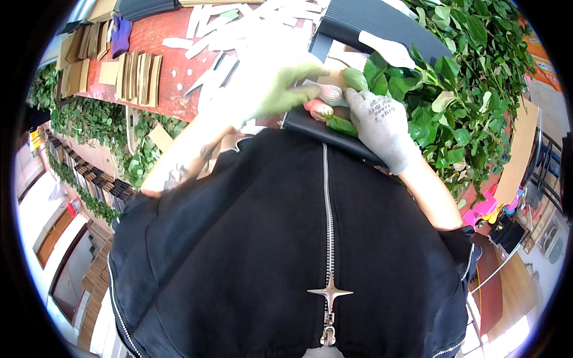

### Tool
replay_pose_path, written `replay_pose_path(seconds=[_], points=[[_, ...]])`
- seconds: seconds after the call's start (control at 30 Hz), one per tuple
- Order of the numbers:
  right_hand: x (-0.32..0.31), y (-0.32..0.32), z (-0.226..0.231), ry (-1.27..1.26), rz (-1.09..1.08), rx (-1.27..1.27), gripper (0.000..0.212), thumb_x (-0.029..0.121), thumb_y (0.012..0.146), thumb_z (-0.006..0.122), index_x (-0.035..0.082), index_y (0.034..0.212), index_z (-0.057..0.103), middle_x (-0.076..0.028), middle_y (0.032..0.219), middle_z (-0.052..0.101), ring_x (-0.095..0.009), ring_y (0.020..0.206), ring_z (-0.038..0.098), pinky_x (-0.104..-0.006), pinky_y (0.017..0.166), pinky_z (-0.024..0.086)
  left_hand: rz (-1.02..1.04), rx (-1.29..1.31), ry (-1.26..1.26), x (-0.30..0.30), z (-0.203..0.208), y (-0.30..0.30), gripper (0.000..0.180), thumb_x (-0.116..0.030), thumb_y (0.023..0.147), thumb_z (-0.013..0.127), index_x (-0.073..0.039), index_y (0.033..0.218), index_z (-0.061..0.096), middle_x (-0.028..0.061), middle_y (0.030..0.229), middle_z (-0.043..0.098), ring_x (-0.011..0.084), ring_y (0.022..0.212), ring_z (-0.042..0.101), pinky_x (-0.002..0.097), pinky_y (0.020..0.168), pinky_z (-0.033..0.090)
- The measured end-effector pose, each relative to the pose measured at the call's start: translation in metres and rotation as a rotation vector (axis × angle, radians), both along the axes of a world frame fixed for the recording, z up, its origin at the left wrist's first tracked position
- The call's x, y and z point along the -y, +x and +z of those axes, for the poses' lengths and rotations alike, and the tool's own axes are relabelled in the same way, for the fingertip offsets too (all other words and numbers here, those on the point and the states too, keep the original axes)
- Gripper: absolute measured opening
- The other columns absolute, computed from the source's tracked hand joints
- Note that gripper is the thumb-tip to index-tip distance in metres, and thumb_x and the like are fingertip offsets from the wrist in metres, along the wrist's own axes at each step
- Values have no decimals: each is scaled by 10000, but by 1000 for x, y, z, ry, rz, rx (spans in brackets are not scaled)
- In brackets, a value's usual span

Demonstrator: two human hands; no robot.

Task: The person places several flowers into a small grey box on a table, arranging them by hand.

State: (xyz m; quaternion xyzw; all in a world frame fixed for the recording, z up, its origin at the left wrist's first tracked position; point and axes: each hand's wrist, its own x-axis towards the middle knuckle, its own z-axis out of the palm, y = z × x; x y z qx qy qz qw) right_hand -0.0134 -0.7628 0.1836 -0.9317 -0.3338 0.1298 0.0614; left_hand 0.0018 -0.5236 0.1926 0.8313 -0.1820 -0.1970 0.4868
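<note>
My left hand (280,89), in a pale yellow-green glove, is open, thumb and fingers apart, just left of the rose heads. A rose bud in white netting (330,93) lies between my two hands. Below it is a pink rose (317,110) with a green leaf (341,125). My right hand (382,122), in a grey-white knitted glove, has its fingers bent around the roses just below their heads; the fingertips are partly hidden. The flowers rest over a black corrugated sheet (331,138) close to my body.
Leafy rose stems (459,119) are heaped along the right. White paper pieces (209,36) are strewn over the red table (152,36). Bundled cardboard pieces (138,77) and a purple glove (121,34) are at the left. Another black corrugated sheet (382,27) lies at the back.
</note>
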Motion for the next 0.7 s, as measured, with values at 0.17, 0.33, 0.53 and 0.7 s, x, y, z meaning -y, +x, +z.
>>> replay_pose_path(seconds=[0.17,0.33,0.53,0.7], points=[[5,-4,-5,54,-51,-25,215,147,915,542,88,1107,620,-121,873,694,-298,766,706,-416,653,550,-178,220,327,3,-25,13,232,-170,917,676,-96,1137,691,58,819,696,200,814,689,319,727,532],[5,-1,-9,69,-80,-45,259,144,915,542,96,1157,621,-134,896,695,-309,782,707,-423,663,550,-97,449,329,-31,-34,14,214,-214,946,643,-96,1113,705,72,899,721,192,875,697,319,804,541],[6,-2,-3,74,-52,22,273,133,923,528,93,1179,612,-140,911,688,-307,782,708,-416,655,550,56,504,443,-65,1,20,306,-241,934,634,-116,1211,668,111,1084,704,285,1038,659,393,947,502],[3,-3,4,81,-18,91,214,166,911,564,103,1107,623,-116,863,673,-287,749,702,-405,630,546,-375,584,88,10,-3,7,281,-2,810,651,-83,1073,711,95,1042,701,267,892,673,361,774,539]])
